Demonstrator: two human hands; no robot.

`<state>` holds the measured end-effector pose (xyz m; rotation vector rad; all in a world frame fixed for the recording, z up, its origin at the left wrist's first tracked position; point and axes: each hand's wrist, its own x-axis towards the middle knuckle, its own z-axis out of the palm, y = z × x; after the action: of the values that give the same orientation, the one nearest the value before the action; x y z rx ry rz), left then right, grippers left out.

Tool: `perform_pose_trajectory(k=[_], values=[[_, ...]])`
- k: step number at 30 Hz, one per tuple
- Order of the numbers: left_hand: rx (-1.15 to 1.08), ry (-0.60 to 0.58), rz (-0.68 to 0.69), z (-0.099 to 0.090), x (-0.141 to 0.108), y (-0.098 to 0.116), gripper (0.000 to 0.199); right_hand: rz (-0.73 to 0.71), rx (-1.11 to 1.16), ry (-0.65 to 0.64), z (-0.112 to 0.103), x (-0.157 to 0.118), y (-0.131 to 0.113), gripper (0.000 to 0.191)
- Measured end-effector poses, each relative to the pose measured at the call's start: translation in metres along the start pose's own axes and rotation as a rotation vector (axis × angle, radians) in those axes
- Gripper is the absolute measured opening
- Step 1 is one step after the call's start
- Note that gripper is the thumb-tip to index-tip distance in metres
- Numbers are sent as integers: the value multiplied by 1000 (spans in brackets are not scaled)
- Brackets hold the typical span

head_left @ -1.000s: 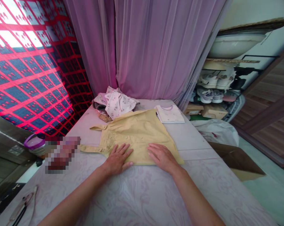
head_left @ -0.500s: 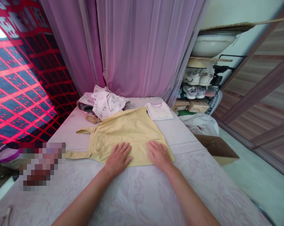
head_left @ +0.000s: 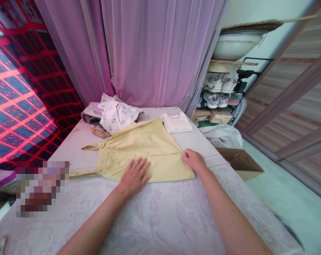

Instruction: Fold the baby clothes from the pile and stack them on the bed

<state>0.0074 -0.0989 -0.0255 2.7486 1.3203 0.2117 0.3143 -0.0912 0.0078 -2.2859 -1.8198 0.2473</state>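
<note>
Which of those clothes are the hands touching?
The yellow strapped garment: the left hand lies flat on it, the right hand pinches its edge. The folded white top and the heaped clothes lie untouched.

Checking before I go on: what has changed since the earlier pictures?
The right hand moved right across the yellow garment to its edge and now pinches the fabric there. The left hand stays flat on it; folded shirt and clothes pile stay put.

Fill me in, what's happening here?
A person is handling a yellow garment spread on a pale floral surface. The left hand lies flat on it; the right hand pinches its hem. Beyond it sit a heap of clothes on the left and a folded white top on the right.
</note>
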Motion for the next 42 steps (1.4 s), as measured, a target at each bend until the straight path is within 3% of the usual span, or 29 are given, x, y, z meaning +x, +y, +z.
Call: perform_pose_trajectory(k=[4,7,9,11,14,18,22,29,36,39,42], values=[[17,-7,-7,4,1,1,57,25,-19,4,1,-3,-2,24],[16,-8,-26,5,-1,1,57,-8,-84,140,4,-10,-8,33],[16,-8,-31,5,-2,3,58,-96,-73,266,8,-18,-20,34],[29,-8,-38,3,-2,5,60,-255,3,296,16,-28,-39,36],[65,-27,-74,-1,-3,9,62,-506,72,103,33,-45,-72,41],[84,-63,-137,-8,-4,14,66,-594,2,-120,49,-59,-92,53],[87,-91,-214,-12,-7,12,73,-526,-74,-187,45,-57,-71,58],[117,-80,-351,-11,-22,1,74,-244,-211,-122,38,-51,-19,57],[92,-75,-440,-15,-25,-2,70,-244,-241,-88,42,-52,-17,56],[90,-43,-465,-18,-20,9,64,-244,-242,-75,41,-53,-19,55],[50,-2,-384,-14,-12,28,59,-243,-244,-55,41,-53,-18,55]])
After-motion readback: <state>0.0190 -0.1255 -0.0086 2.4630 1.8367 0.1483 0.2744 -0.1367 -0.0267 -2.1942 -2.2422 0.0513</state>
